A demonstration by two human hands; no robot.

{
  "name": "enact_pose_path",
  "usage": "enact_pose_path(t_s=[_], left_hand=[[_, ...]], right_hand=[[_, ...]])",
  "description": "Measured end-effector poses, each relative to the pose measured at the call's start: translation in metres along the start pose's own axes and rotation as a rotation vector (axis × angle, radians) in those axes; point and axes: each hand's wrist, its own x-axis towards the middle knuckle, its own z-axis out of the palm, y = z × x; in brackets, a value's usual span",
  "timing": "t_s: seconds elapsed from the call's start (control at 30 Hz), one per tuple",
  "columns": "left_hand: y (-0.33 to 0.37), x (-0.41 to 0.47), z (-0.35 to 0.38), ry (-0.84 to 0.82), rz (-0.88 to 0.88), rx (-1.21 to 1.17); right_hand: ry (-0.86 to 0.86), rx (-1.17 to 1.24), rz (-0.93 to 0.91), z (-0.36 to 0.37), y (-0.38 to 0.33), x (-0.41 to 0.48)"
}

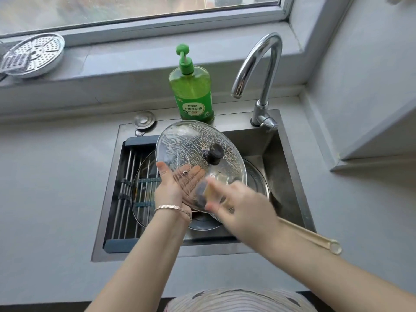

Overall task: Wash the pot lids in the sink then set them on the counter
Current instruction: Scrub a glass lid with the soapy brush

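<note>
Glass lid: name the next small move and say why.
Probably sweep the sponge in the right hand across the glass lid's lower part, near the left hand: suds coat the upper part, while that patch looks less sudsy.

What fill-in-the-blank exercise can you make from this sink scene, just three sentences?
1. The right hand scrubs the soapy glass lid with a ____.
2. The pump bottle behind the sink is coloured ____.
3. The bracelet is worn on the ____ wrist.
Missing words: sponge; green; left.
</note>
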Motion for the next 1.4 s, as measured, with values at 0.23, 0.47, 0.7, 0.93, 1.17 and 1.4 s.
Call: enact_pose_path(t_s=[0.23, 0.47, 0.7, 0.93, 1.17, 1.4], left_hand=[[0.000, -0.010, 0.004, -0.081, 0.058, -0.049], [0.000, -0.013, 0.003, -0.083, 0.059, -0.033], [-0.004, -0.017, 0.001, -0.044, 0.072, -0.003], [-0.015, -0.016, -0.007, -0.004, 0.046, 0.009], [-0.020, -0.014, -0.015, -0.031, -0.066, -0.021], [-0.014, -0.016, -0.008, 0.057, -0.055, -0.022]], right_hand=[[0.089, 0.479, 0.338, -0.003, 0.030, 0.027], [0.066, 0.483, 0.382, -0.006, 0.039, 0.031], [-0.009, 0.435, 0.176, -0.003, 0.003, 0.017], [-0.047, 0.250, -0.019, -0.003, -0.026, 0.021], [-0.033, 0.208, -0.102, -0.003, -0.032, 0.015], [-0.006, 0.268, 0.074, -0.014, 0.001, 0.023]])
